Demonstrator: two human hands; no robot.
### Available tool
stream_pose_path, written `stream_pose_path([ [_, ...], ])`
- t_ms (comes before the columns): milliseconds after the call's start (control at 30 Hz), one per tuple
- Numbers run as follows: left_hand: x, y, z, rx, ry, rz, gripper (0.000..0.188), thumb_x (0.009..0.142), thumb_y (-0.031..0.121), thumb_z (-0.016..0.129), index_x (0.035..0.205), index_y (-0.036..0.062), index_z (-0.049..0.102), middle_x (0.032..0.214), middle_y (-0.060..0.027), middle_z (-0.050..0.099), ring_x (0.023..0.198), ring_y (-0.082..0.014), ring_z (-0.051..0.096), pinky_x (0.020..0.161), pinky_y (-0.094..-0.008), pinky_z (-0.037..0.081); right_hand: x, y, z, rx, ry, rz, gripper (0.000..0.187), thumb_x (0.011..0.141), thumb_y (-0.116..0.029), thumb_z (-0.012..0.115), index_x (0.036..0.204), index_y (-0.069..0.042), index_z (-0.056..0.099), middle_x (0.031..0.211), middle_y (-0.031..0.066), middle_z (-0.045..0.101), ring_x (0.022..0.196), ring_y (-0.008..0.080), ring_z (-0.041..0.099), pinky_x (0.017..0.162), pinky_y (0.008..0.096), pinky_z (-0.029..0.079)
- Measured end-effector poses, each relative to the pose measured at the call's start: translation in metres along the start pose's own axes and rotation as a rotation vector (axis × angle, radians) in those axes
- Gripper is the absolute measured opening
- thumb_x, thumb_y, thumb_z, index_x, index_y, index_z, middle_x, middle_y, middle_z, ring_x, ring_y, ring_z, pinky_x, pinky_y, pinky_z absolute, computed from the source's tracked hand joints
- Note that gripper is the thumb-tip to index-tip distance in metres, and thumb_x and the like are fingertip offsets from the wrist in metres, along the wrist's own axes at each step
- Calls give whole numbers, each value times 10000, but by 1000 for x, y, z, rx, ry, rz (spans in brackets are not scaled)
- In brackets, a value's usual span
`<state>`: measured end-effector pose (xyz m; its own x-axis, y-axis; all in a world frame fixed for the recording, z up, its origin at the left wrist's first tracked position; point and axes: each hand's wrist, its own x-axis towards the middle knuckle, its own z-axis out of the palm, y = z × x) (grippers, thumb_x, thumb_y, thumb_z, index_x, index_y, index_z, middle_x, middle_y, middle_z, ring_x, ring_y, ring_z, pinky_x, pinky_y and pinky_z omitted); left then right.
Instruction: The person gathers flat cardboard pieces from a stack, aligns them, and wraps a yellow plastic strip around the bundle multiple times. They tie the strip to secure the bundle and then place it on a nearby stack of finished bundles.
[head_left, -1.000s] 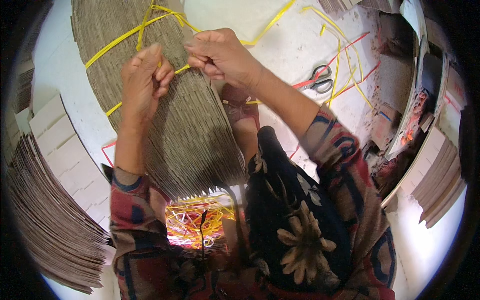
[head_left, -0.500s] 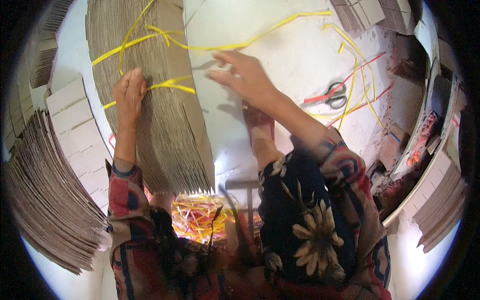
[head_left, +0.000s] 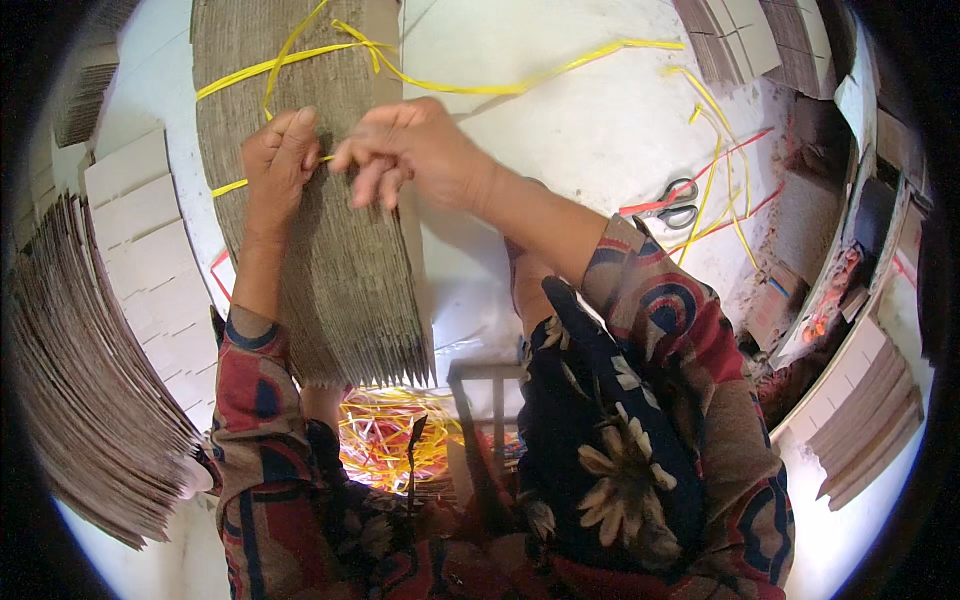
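Observation:
A long stack of brown cardboard pieces (head_left: 345,290) lies before me, their edges upward. My left hand (head_left: 281,158) is closed above it, pinching a yellow strap (head_left: 229,187) that crosses the stack. Just right of it, my right hand (head_left: 402,150) has its fingers curled at the same strap; a short bit of yellow shows between the hands. The exact grip of its fingertips is partly hidden. Farther up, a second yellow strap (head_left: 285,63) crosses the stack with a loose knot, its long tail stretching right over the white surface.
Black-handled scissors (head_left: 680,203) lie at right among loose yellow and red straps (head_left: 712,190). More cardboard stacks stand at left (head_left: 95,370) and far right (head_left: 870,415). A heap of strap scraps (head_left: 395,435) lies below the stack's near end.
My right hand has moved left from beside the stack to the strap near my left hand. The short yellow ends there are now mostly covered by my hands.

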<state>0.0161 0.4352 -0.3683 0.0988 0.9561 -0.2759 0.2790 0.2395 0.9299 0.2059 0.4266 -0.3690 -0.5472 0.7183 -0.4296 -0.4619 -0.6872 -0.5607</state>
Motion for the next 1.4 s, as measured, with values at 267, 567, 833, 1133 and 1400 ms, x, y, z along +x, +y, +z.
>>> stream_pose_path([
  [267,-16,31,36,-5,-207,-48,400,942,271,501,600,71,448,536,8,431,459,-76,398,427,-226,302,-29,-20,-37,-47,54,61,258,896,-167,536,694,-7,522,652,85,548,361,23,320,338,174,237],
  [567,-17,12,41,170,-319,68,353,931,240,511,640,47,457,562,-8,415,499,-101,396,469,-266,332,-53,-33,-74,-425,161,63,250,870,-197,563,674,-47,521,636,31,540,401,17,334,342,176,237],
  [833,-31,1,54,349,-132,323,293,899,183,549,692,-1,453,594,-71,377,514,-177,393,487,-301,343,-54,3,-79,301,194,9,265,932,-195,488,730,-24,494,760,152,589,391,100,437,331,215,339],
  [1133,-28,2,55,272,-133,289,336,919,215,511,653,30,427,573,-14,378,521,-111,379,479,-272,317,-48,-2,-79,273,188,-43,270,931,-166,463,704,-21,483,716,167,596,393,136,497,336,230,402],
  [1400,-25,0,47,210,-188,209,347,930,225,516,647,38,442,577,8,404,520,-93,392,477,-250,326,-38,-25,-70,-264,214,37,303,895,-223,531,643,-69,462,535,32,463,357,50,296,316,205,199],
])
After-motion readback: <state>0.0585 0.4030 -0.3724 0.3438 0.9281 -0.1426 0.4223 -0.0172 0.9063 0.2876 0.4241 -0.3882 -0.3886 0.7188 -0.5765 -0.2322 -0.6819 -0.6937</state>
